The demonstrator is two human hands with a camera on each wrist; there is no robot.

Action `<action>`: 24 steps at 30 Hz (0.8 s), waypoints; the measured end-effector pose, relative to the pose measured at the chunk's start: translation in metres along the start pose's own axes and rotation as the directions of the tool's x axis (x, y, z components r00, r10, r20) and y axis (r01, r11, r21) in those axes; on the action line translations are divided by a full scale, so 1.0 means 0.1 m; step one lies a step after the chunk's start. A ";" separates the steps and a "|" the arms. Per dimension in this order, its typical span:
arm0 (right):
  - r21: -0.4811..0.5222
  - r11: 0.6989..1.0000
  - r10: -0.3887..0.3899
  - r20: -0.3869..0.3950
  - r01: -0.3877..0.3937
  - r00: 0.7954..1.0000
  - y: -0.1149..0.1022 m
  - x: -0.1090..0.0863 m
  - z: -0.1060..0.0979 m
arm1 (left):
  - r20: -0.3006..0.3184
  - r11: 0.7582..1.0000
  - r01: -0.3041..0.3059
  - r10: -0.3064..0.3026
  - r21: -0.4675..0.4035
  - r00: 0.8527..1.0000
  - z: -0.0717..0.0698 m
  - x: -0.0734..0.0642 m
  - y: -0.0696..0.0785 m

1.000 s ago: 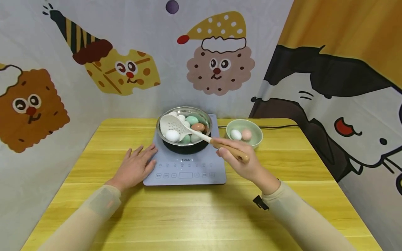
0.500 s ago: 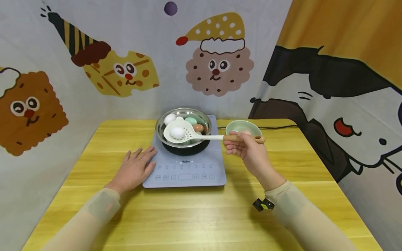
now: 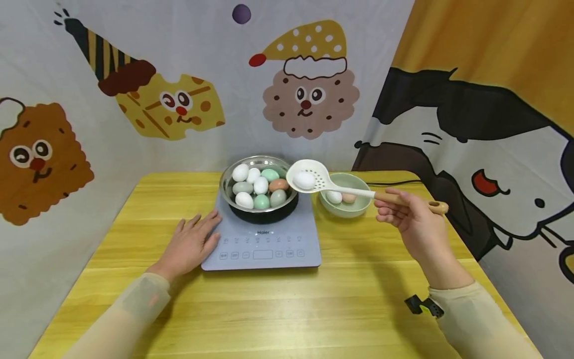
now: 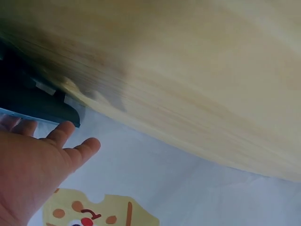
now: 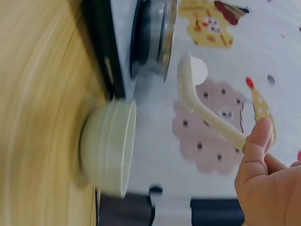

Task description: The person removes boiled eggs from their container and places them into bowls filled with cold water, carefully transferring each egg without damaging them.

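Observation:
My right hand point(image 3: 417, 219) grips the wooden handle of a white slotted spoon point(image 3: 358, 191), its bowl level and carrying one white egg point(image 3: 305, 180). In the head view the spoon's bowl hangs between the steel pan point(image 3: 224, 182) and the pale green bowl point(image 3: 345, 211). The right wrist view shows the spoon point(image 5: 221, 126) raised above the green bowl's rim point(image 5: 128, 146). Several white, green, grey and brown eggs point(image 3: 261, 185) lie in the pan. Inside the green bowl are a white egg point(image 3: 334, 197) and a pinkish egg point(image 3: 349, 198). My left hand point(image 3: 190, 244) lies with spread fingers against the cooker's left edge.
A flat induction cooker point(image 3: 264, 244) carries the pan near the back of the wooden table point(image 3: 269, 309). Behind the green bowl a black cord point(image 3: 396, 183) runs to the right. A printed cloth point(image 3: 188, 154) hangs close behind the table.
The spoon has scooped a white egg, lifted out of the pan and travelled right towards the green bowl with my right hand. My left hand has stayed by the cooker.

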State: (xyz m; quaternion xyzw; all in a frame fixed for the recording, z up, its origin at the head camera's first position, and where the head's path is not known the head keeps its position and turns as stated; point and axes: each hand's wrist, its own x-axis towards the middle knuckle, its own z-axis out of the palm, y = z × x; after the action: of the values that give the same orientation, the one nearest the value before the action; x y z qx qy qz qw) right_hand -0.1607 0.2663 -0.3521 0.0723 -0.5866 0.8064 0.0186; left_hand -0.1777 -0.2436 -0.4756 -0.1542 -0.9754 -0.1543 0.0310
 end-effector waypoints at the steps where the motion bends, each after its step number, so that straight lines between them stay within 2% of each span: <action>1: -0.009 1.000 -0.007 -0.026 0.007 1.000 -0.02 -0.05 -0.07 | 0.001 1.000 0.004 -0.004 -0.007 1.000 0.00 -0.01 0.00; 6: -0.025 0.999 -0.025 -0.146 0.021 0.989 -0.06 -0.31 -0.36 | -0.007 1.000 0.011 -0.011 -0.021 1.000 -0.04 -0.06 0.00; 13: 0.008 1.000 -0.008 -0.303 0.011 0.953 -0.03 -0.49 -0.59 | -0.009 1.000 0.010 -0.009 0.024 1.000 -0.07 -0.06 0.01; 18: -0.021 0.999 -0.046 -0.337 0.041 0.940 0.00 -0.49 -0.62 | 0.002 0.999 0.002 -0.002 0.036 1.000 -0.05 -0.03 0.04; 24: -0.109 0.990 -0.119 -0.326 0.088 0.938 0.05 -0.41 -0.58 | -0.005 1.000 0.003 -0.003 0.027 1.000 -0.03 -0.02 0.06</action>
State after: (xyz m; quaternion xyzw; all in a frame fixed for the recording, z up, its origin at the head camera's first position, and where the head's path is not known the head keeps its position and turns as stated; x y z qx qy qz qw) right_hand -0.1257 0.3218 -0.3795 -0.0348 -0.6074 0.7768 0.1629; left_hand -0.1742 -0.2392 -0.4708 -0.1520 -0.9775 -0.1416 0.0352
